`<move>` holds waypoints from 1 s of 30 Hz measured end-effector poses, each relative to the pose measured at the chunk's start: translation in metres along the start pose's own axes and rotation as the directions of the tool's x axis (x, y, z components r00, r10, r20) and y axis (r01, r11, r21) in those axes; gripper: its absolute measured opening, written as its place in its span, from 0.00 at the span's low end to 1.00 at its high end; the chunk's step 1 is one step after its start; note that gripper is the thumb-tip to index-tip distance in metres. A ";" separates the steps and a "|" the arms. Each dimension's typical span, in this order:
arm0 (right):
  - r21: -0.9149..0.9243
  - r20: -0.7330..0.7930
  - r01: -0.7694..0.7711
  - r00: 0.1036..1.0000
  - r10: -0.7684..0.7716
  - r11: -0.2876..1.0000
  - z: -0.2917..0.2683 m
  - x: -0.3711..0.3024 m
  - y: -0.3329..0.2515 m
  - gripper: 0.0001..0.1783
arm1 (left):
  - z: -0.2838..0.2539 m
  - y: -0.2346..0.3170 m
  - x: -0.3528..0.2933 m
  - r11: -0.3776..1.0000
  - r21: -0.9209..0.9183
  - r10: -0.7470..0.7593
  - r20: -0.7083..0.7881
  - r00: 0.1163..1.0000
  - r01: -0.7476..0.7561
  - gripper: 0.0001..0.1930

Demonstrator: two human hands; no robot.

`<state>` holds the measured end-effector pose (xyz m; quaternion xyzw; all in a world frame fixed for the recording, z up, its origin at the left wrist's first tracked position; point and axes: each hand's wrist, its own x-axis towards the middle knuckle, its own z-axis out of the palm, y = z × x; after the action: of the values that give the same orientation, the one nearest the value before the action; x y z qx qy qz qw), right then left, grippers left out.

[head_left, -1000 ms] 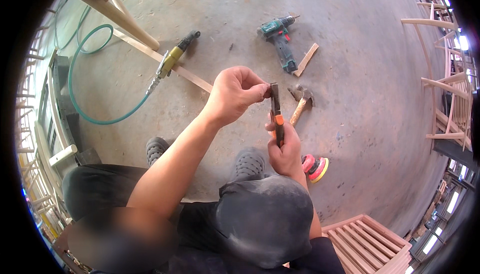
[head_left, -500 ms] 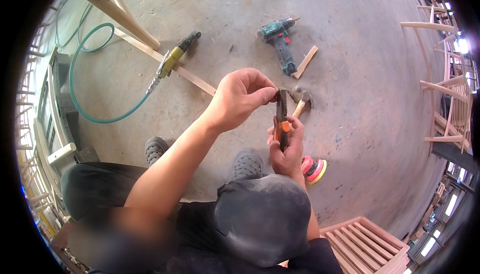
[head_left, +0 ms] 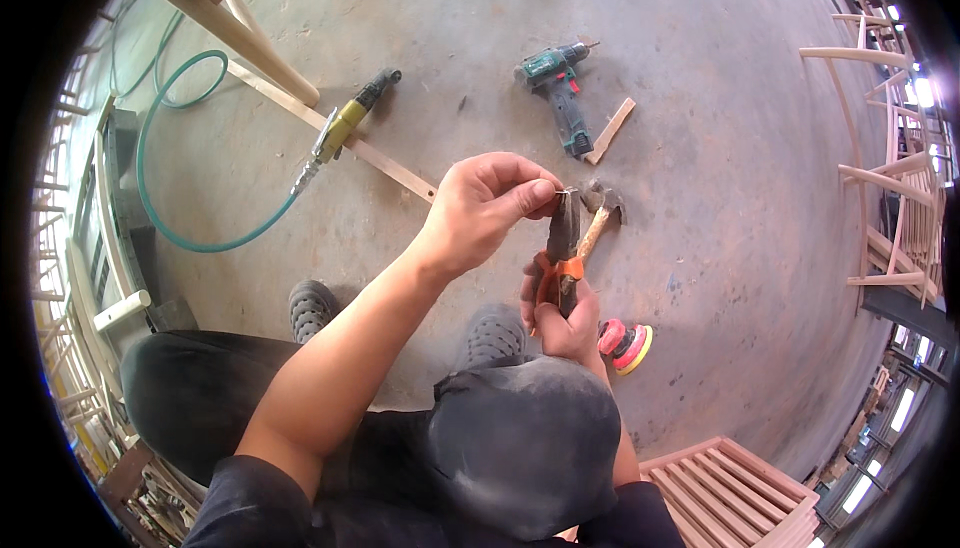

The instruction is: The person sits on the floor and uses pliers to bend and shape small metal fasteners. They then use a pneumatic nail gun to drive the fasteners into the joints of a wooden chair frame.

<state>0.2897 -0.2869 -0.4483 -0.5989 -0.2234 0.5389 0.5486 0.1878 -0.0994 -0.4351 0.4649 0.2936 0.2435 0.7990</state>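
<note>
Pliers [head_left: 566,233] grasped within right fingers [head_left: 528,293]; left fingers [head_left: 528,196] pinch thin piece [head_left: 563,191] at pliers' tip.

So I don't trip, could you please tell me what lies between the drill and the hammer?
The head view shows the near end of a short wood strip between the drill and hammer.

We have the pliers [head_left: 565,233], dark metal with orange on the handles, gripped in our right hand [head_left: 566,326], their jaws pointing away from us. Right at the jaw tips, we pinch a thin, pale sliver [head_left: 563,191] in our left hand [head_left: 485,206]; it is too small to identify.
</note>
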 end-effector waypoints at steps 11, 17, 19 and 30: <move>0.285 0.338 -0.238 0.932 0.135 0.928 -0.009 0.005 -0.012 0.26 | -0.014 0.000 0.008 0.998 -0.065 -0.009 0.140 0.990 0.018 0.11; 0.063 0.007 -0.064 0.998 0.064 0.996 0.005 0.009 -0.013 0.27 | 0.002 0.001 0.009 0.986 0.161 0.039 -0.015 0.999 -0.036 0.11; -0.069 -0.046 0.010 0.999 -0.013 0.998 0.001 0.010 -0.003 0.27 | 0.005 0.001 0.008 0.992 0.124 0.040 -0.009 0.999 -0.039 0.10; -0.683 -0.111 0.288 0.868 -0.485 0.671 -0.014 0.020 0.011 0.32 | 0.018 0.017 0.003 0.998 -0.068 0.005 -0.002 1.000 -0.005 0.10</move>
<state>0.3051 -0.2791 -0.4686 -0.7590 -0.4370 0.2066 0.4363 0.2003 -0.1003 -0.4137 0.4380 0.2850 0.2557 0.8134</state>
